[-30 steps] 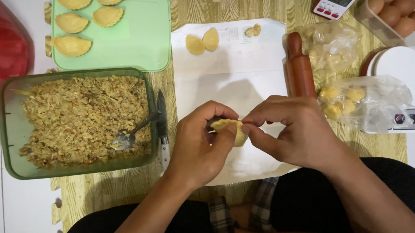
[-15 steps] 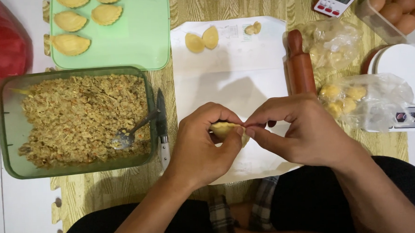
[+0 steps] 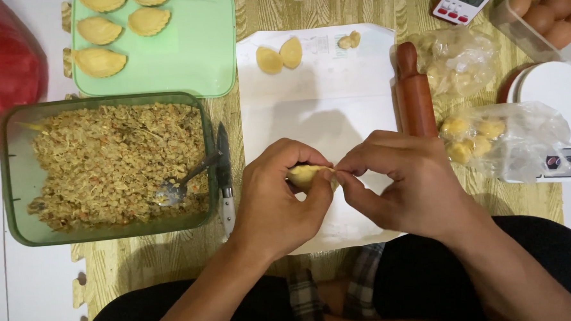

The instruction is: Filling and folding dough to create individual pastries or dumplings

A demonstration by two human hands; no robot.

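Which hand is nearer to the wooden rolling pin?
The right hand. It sits just below the rolling pin's lower end, close to it. The left hand is farther away, across the white sheet, next to the knife. Both hold a dough piece.

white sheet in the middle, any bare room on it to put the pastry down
Yes: the white sheet lies bare between the two dough rounds and both hands, left hand and right hand. The green tray has bare room right of its pastries. Right of the rolling pin it is crowded.

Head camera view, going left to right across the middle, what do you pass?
Red bag → green container of filling → knife → left hand → dough piece → right hand → bag of dough balls
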